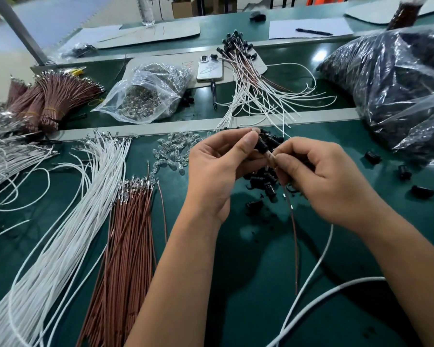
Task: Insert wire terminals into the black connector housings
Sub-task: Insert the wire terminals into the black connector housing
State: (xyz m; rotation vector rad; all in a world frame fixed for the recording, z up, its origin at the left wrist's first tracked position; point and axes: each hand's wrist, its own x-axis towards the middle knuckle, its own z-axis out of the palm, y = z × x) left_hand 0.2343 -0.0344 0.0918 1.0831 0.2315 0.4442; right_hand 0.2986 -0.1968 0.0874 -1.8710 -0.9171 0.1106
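Note:
My left hand [218, 166] pinches a small black connector housing [262, 144] between thumb and fingers above the green table. My right hand [321, 176] pinches the top end of a brown wire [294, 236] right at the housing's lower opening; the wire hangs down toward me, and a white wire [308, 279] trails beside it. The terminal tip is hidden between my fingers. Under my hands lies a heap of loose black housings [261, 179]. To the left lie a bundle of brown wires [128, 246] and a fan of white wires [68, 234], terminals pointing away.
Clear small bulbs [173, 151] lie scattered behind my left hand. Finished wire assemblies [256, 86] lie further back beside a phone [209, 67] and a clear bag of parts [145, 93]. Large bags of black housings [396, 78] fill the right. Stray housings [372, 156] lie at right.

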